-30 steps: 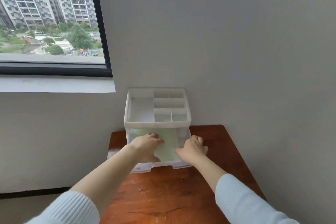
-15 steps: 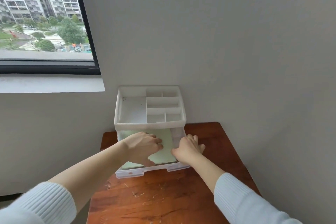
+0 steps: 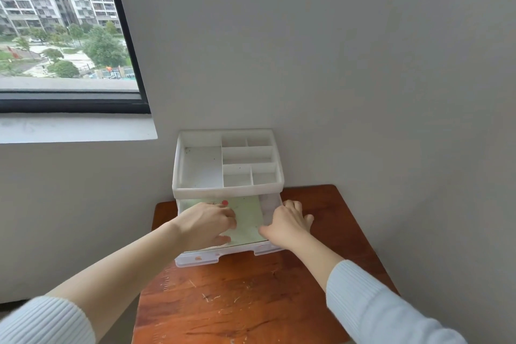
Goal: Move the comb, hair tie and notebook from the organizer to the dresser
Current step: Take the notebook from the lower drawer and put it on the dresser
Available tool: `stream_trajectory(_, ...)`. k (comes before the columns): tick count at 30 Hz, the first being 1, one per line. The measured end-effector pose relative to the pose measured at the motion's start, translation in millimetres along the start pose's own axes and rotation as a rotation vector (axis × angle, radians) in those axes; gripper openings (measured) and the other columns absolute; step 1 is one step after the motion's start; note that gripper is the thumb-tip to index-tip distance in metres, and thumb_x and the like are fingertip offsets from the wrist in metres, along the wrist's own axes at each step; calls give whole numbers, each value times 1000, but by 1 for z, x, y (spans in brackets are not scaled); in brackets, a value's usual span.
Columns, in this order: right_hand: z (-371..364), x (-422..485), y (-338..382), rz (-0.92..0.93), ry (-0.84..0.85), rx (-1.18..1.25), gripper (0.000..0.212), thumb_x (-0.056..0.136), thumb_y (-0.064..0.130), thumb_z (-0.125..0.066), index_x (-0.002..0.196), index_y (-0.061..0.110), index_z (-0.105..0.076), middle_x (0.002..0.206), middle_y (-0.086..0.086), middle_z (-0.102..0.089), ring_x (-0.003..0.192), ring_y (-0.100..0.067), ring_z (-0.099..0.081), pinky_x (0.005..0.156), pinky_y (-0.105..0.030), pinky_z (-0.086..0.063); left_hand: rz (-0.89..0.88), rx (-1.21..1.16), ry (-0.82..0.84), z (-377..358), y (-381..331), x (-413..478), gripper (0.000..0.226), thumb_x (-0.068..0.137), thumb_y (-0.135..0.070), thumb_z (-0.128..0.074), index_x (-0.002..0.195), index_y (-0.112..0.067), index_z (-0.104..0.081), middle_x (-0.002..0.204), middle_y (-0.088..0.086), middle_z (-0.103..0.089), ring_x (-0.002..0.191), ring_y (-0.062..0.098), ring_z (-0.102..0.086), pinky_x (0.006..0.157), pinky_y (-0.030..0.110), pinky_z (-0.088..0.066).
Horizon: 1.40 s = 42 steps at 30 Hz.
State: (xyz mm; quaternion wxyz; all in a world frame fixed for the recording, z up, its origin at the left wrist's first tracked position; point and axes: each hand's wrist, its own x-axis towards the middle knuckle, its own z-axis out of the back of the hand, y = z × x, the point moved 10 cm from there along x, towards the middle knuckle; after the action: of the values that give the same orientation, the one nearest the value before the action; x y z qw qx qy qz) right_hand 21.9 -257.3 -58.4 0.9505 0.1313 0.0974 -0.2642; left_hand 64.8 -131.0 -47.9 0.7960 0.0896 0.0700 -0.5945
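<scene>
A white organizer (image 3: 227,190) stands against the wall on the wooden dresser (image 3: 245,299). Its top tray compartments hold nothing. Its lower drawer (image 3: 201,258) is pulled out towards me, and a pale green notebook (image 3: 248,218) with a red dot lies flat inside. My left hand (image 3: 208,222) is curled on the notebook's left part, thumb at its near edge. My right hand (image 3: 287,222) clasps the drawer's right wall, with its thumb touching the notebook's near right corner. No comb or hair tie is visible.
The dresser sits in a corner, with grey walls behind it and to its right. A window with a dark frame and a white sill (image 3: 75,128) is at the upper left. The scratched wood in front of the drawer is bare.
My head view has shifted and tilted. Both hands stay at the open drawer; the left hand has slid slightly nearer on the notebook, uncovering its red dot.
</scene>
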Motion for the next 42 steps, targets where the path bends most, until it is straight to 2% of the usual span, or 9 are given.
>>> stream_trajectory(5, -3, 5, 5, -86, -9, 56, 47, 77, 43, -56, 113, 13, -59, 132, -6, -46, 126, -26, -30, 93, -46, -29, 51, -46, -12, -6, 7, -4, 46, 88, -42, -56, 130, -23, -49, 140, -2, -50, 124, 24, -48, 103, 38, -43)
stream_trajectory(11, -8, 8, 0, -167, 35, 66, 60, 80, 45, -53, 129, 12, -51, 145, -7, -36, 133, -27, -24, 99, -48, -27, 17, 4, -12, 1, 1, -1, 49, 87, -42, -57, 130, -21, -48, 135, 2, -55, 120, 26, -50, 96, 40, -48)
stream_trajectory(16, -8, 8, -5, -160, 44, 66, 63, 81, 52, -47, 129, 10, -52, 144, -8, -37, 132, -27, -25, 98, -50, -27, -47, 107, 23, 5, -5, -3, 43, 90, -44, -49, 120, -13, -55, 122, 5, -62, 113, 29, -56, 92, 44, -50)
stream_trajectory(22, -9, 4, -4, -117, 47, 47, 59, 81, 52, -44, 121, 11, -56, 136, -8, -43, 126, -26, -29, 93, -48, -28, -106, 214, 1, 7, -12, -7, 26, 94, -19, -42, 106, -6, -61, 111, 8, -66, 103, 30, -61, 87, 40, -50)
stream_trajectory(27, -11, 0, -8, -151, 85, 151, 68, 81, 54, -50, 130, 7, -47, 142, -6, -38, 129, -26, -28, 94, -46, -29, -138, 201, 6, 11, -16, -7, 34, 96, -31, -41, 108, -6, -61, 111, 8, -66, 102, 31, -62, 85, 40, -52)
stream_trajectory(32, -10, 1, -16, -204, 132, 468, 73, 80, 58, -57, 124, 0, -51, 143, -11, -41, 134, -28, -30, 108, -49, -31, -88, 137, -167, 28, -12, -7, 38, 96, -40, -40, 120, -15, -55, 121, 0, -64, 110, 23, -59, 83, 37, -52)
stream_trajectory(36, -4, 1, -14, -187, 135, 732, 68, 81, 50, -63, 125, -1, -53, 142, -14, -44, 133, -30, -37, 108, -45, -35, 27, 148, -230, 33, 1, -18, 31, 96, -21, -42, 123, -13, -54, 118, 4, -66, 106, 26, -61, 82, 40, -55)
stream_trajectory(40, 12, -2, -10, -140, 152, 843, 49, 82, 44, -64, 111, 5, -66, 119, -8, -62, 114, -23, -54, 86, -32, -41, 32, 94, -546, 70, -1, -52, 28, 74, -7, -76, 102, -8, -73, 92, 4, -78, 79, 22, -74, 50, 32, -60)
stream_trajectory(42, 18, -8, -9, -113, 180, 885, 38, 82, 43, -65, 99, 10, -70, 103, -1, -67, 98, -14, -58, 74, -26, -41, 36, 79, -649, 80, -7, -63, 34, 62, -10, -86, 94, -10, -76, 87, 0, -79, 74, 16, -75, 45, 27, -58)
